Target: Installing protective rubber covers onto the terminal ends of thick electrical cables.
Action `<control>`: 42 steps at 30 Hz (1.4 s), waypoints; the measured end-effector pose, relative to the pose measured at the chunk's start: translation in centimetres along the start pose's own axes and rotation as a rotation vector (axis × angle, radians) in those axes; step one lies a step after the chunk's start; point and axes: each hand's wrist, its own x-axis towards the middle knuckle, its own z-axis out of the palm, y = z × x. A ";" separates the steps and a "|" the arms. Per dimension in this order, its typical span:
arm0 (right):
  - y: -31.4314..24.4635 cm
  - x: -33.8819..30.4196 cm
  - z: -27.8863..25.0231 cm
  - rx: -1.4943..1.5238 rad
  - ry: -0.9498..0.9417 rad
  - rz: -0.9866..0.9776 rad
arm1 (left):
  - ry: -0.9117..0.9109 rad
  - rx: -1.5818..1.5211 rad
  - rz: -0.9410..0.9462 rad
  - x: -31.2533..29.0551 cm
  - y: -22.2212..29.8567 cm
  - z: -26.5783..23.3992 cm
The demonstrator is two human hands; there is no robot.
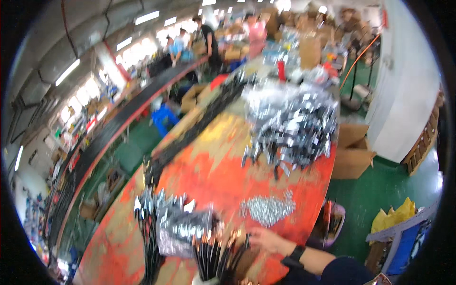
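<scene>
Cables [209, 260], black and tipped with bare copper, stand bunched near the worktop's near edge, around the middle of its width, their copper ends pointing away from the person toward the far end and their long axis running from the near edge outward, with a slight lean to the left. Just to their right, a second, looser cluster of dark cables [232, 260] slants the other way, its copper ends leaning toward the right edge of the worktop [213, 175]. The right hand [259, 238], a dark band [298, 253] on its wrist, comes in from the right side of the near edge with fingers partly bent; its fingertips meet or nearly meet a dark end beside this cluster, and blur makes it impossible to tell whether they grasp it or only touch it. Left of the copper-tipped bunch lies a clear plastic bag [183, 233] of dark and silvery pieces, and closer to the left edge a bundle of black leads [148, 240] stretches toward the near edge. Small silvery parts [270, 210] lie in a flat pile beyond the hand, toward the right edge. Farther along that edge sits a big heap of dark and silvery pieces [297, 126], partly covered by clear plastic.
</scene>
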 end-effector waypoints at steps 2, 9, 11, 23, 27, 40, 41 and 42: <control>-1.6 -0.6 0.8 0.099 0.025 -0.009 | 0.010 0.134 -0.068 -0.7 2.4 0.1; -2.1 0.8 2.0 0.549 0.117 -0.075 | 0.081 0.231 -0.180 0.9 -0.1 -1.1; -2.2 1.4 2.8 0.536 0.153 -0.114 | 0.093 0.209 -0.201 0.5 -1.0 -1.6; -1.6 1.5 4.4 0.725 0.100 -0.106 | 0.092 0.175 -0.157 -0.2 -0.5 -1.3; -2.6 1.4 4.6 0.655 0.126 -0.050 | 0.076 0.152 -0.169 -0.1 -0.7 -1.4; -0.4 0.6 6.2 -0.019 -0.057 -0.023 | 0.102 0.196 -0.170 0.9 0.0 -0.5; -0.8 0.2 7.2 0.016 -0.098 0.086 | 0.107 0.195 -0.179 0.8 -0.3 -0.7; 0.1 0.0 7.7 -0.018 -0.109 0.102 | 0.120 0.177 -0.200 0.6 -0.5 -0.8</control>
